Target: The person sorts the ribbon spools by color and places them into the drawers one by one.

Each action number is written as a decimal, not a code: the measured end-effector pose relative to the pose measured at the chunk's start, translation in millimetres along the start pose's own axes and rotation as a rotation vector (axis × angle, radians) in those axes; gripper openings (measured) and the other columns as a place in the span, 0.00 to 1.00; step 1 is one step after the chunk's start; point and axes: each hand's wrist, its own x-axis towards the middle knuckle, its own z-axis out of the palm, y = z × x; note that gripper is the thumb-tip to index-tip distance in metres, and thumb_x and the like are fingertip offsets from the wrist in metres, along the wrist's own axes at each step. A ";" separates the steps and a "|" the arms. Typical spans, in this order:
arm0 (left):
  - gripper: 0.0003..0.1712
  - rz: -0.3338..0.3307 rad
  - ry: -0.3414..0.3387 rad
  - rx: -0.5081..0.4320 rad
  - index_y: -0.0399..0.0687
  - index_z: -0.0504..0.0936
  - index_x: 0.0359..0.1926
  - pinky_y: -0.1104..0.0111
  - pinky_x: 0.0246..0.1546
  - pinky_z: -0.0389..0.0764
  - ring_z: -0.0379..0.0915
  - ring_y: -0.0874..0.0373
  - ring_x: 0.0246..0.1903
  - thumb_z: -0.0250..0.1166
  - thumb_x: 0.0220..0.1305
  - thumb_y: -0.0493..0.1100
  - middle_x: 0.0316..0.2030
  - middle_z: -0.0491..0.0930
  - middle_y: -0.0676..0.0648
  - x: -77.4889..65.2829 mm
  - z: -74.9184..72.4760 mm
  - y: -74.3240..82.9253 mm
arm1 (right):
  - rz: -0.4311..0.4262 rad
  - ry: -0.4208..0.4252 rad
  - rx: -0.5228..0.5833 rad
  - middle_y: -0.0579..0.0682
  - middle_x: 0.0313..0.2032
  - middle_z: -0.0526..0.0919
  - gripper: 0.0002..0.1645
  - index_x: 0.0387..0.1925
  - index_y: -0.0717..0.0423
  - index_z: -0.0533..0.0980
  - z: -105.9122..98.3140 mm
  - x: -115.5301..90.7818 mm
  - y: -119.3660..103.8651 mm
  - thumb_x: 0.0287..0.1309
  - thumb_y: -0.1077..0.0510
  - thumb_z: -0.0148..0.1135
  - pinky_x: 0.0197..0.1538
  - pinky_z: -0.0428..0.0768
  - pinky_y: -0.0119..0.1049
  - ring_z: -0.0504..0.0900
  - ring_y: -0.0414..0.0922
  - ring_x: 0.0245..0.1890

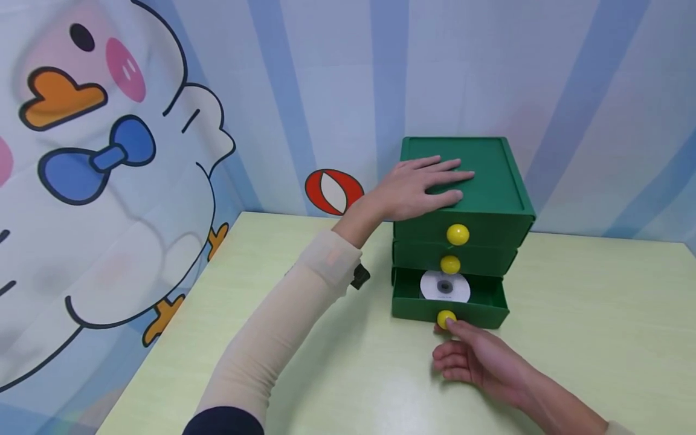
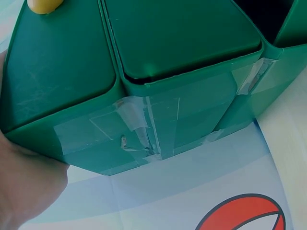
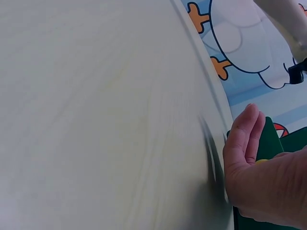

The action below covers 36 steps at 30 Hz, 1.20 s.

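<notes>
A green three-drawer cabinet (image 1: 473, 175) with round yellow knobs stands on the table. My left hand (image 1: 418, 187) rests on its top with the fingers spread. The bottom drawer (image 1: 413, 307) is pulled out, and a white disc (image 1: 429, 289) lies inside it. With thumb and forefinger, my right hand (image 1: 484, 362) pinches the bottom drawer's yellow knob (image 1: 444, 316); its other fingers are loosely curled. The upper two drawers are closed. In the left wrist view, clear tape (image 2: 132, 112) runs along the cabinet's side.
The pale table (image 1: 587, 326) extends to both sides of the cabinet. Right behind it hangs a striped blue backdrop (image 1: 462, 72) with a large cartoon bird (image 1: 136, 241) at the left. The left sleeve (image 1: 272, 338) reaches across the table, with a small black piece (image 1: 360, 276) at its cuff.
</notes>
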 end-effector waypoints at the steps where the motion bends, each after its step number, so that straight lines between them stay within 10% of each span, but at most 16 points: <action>1: 0.34 -0.001 0.001 -0.001 0.76 0.56 0.84 0.55 0.83 0.41 0.36 0.57 0.85 0.44 0.83 0.67 0.85 0.46 0.63 0.3 0.2 0.0 | -0.003 0.003 0.000 0.51 0.41 0.89 0.31 0.70 0.63 0.63 -0.4 1.6 -0.8 0.85 0.42 0.44 0.52 0.88 0.38 0.89 0.46 0.42; 36: 0.33 0.010 0.019 -0.010 0.76 0.57 0.83 0.54 0.83 0.42 0.37 0.57 0.85 0.45 0.83 0.67 0.85 0.47 0.63 -0.4 1.0 0.0 | -0.115 0.124 -0.163 0.49 0.35 0.92 0.26 0.64 0.65 0.62 -5.9 37.8 -27.3 0.87 0.46 0.38 0.40 0.89 0.37 0.90 0.42 0.33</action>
